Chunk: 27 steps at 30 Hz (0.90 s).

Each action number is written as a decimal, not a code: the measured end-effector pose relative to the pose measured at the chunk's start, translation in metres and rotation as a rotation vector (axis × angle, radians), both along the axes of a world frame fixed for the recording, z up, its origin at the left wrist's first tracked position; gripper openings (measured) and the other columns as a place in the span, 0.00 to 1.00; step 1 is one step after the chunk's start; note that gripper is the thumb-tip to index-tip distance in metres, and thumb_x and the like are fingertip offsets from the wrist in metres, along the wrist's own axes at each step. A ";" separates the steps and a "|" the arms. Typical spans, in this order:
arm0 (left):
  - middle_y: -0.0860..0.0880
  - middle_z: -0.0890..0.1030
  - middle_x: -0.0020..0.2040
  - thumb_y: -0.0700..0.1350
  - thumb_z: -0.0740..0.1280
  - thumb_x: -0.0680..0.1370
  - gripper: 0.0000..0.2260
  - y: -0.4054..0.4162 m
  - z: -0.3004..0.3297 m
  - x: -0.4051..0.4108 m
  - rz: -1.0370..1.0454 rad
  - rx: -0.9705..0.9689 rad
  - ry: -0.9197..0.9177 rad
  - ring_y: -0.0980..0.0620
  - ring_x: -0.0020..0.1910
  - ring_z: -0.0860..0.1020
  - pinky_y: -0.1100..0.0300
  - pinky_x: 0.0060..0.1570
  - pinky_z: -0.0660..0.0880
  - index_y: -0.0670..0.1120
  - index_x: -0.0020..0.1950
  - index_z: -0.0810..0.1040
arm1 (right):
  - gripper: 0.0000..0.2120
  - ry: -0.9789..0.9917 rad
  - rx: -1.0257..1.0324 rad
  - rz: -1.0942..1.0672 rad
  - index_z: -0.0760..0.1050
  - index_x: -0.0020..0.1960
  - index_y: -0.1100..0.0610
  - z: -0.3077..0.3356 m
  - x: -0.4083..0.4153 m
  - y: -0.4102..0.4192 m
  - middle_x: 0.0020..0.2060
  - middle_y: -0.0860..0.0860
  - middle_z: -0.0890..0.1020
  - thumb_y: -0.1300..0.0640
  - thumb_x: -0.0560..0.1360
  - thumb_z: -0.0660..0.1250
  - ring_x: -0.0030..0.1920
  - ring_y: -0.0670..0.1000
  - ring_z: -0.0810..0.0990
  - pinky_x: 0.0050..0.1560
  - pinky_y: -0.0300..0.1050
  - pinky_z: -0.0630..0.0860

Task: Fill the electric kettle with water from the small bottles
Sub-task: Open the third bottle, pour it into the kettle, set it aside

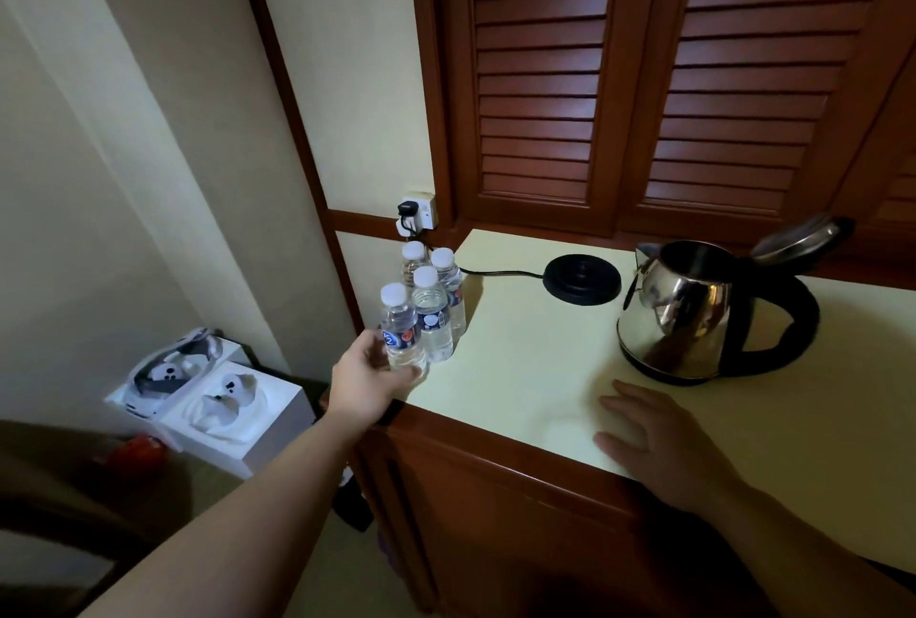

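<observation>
Several small water bottles with white caps stand clustered at the left end of the cream countertop. My left hand is wrapped around the lower part of the nearest bottle, which stands upright on the counter's corner. A steel electric kettle with a black handle sits on the counter at the right, off its base, with its lid tipped open. My right hand lies flat on the counter in front of the kettle, fingers spread, holding nothing.
The kettle's round black base sits between bottles and kettle, its cord running to a wall socket. Louvred wooden doors rise behind the counter. A white box with controllers lies on the floor at the left.
</observation>
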<state>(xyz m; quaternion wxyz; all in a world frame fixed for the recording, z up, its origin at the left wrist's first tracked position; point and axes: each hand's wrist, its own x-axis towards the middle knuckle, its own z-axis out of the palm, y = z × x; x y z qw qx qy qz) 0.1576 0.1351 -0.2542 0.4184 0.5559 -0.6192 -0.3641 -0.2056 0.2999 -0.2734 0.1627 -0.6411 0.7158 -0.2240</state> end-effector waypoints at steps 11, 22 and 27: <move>0.57 0.87 0.53 0.37 0.83 0.68 0.25 0.042 0.007 -0.078 -0.345 0.022 0.010 0.57 0.52 0.86 0.62 0.56 0.80 0.50 0.60 0.80 | 0.17 -0.183 -0.063 -0.084 0.80 0.62 0.48 0.022 -0.003 0.005 0.60 0.42 0.80 0.49 0.74 0.75 0.64 0.45 0.77 0.69 0.48 0.72; 0.46 0.86 0.47 0.45 0.84 0.66 0.22 0.075 -0.003 -0.177 -0.624 0.032 0.013 0.51 0.41 0.82 0.56 0.40 0.76 0.52 0.57 0.81 | 0.20 -0.229 -0.286 -0.052 0.79 0.62 0.49 0.096 -0.002 0.009 0.51 0.43 0.82 0.41 0.75 0.71 0.49 0.38 0.81 0.47 0.33 0.76; 0.44 0.86 0.50 0.47 0.84 0.67 0.24 0.082 -0.009 -0.205 -0.715 -0.014 0.021 0.39 0.52 0.84 0.41 0.57 0.79 0.51 0.60 0.80 | 0.19 -0.141 -0.375 -0.095 0.78 0.47 0.50 0.112 -0.010 0.013 0.40 0.43 0.77 0.34 0.70 0.69 0.40 0.42 0.77 0.40 0.37 0.72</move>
